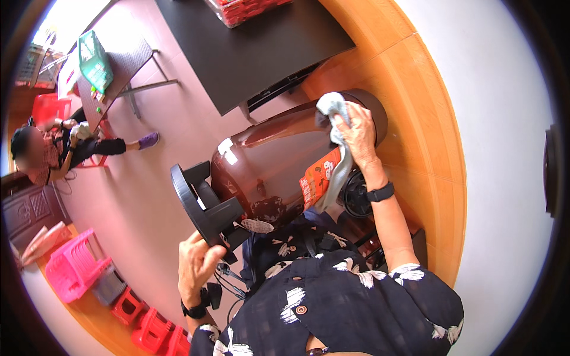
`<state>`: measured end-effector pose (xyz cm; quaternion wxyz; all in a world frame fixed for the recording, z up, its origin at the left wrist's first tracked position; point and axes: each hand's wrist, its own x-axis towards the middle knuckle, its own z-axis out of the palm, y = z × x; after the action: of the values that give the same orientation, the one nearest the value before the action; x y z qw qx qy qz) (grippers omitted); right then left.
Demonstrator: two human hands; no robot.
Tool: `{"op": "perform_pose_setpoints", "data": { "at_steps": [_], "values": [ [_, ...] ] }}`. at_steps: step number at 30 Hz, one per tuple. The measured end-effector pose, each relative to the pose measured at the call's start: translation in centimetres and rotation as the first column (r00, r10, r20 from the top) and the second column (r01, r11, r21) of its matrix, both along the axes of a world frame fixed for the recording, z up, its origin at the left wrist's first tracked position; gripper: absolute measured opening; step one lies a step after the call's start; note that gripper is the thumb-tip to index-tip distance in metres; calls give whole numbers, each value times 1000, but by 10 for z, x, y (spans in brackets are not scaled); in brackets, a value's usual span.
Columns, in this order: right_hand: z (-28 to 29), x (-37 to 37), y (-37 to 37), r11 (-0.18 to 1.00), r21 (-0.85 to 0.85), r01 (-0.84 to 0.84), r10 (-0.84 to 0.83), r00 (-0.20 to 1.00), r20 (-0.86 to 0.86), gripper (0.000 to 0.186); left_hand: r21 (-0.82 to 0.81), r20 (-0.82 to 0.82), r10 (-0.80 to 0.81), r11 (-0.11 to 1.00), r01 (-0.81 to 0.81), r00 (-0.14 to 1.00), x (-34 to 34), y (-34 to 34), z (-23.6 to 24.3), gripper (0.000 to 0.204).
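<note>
A large, glossy dark-brown, barrel-shaped appliance (267, 160) lies tilted across in front of me. At its left end is a black footed base (199, 204), and an orange-red printed label (320, 178) shows on its side. My left hand (199, 261) is closed on the lower edge of that base, its fingertips partly hidden. Bunched in my right hand (358, 133) is a pale grey-blue cloth (333, 107), pressed against the brown body near its right end. The cloth's loose end hangs down over the label's edge. A round black part (357, 194) sits below my right wrist.
A dark table (255, 65) with red packages (246, 9) stands just beyond the appliance. An orange-tan wall band (427, 118) curves along the right. At far left, a seated person (53, 148) is beside a folding table (127, 59). Pink and red stools (77, 267) line the lower left.
</note>
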<state>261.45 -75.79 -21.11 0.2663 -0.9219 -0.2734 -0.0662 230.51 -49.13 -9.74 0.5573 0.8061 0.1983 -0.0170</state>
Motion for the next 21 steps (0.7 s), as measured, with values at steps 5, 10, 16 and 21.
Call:
{"op": "perform_pose_setpoints", "data": {
  "at_steps": [5,10,16,21],
  "values": [
    [-46,42,-61,984,-45,172,-168,983,71,36,255,1,142,957,-137,990,5,-14,6,44],
    [-75,63,-96,980,78,185,-169,970,-173,33,420,-31,218,888,-185,975,-7,-31,7,41],
    [-93,66,-118,993,78,84,-71,985,-158,50,519,113,374,768,-376,920,-6,-58,9,37],
    [-111,74,-111,984,169,49,-17,982,-187,54,650,190,509,575,-496,839,-6,-81,-9,43]
  ]
}}
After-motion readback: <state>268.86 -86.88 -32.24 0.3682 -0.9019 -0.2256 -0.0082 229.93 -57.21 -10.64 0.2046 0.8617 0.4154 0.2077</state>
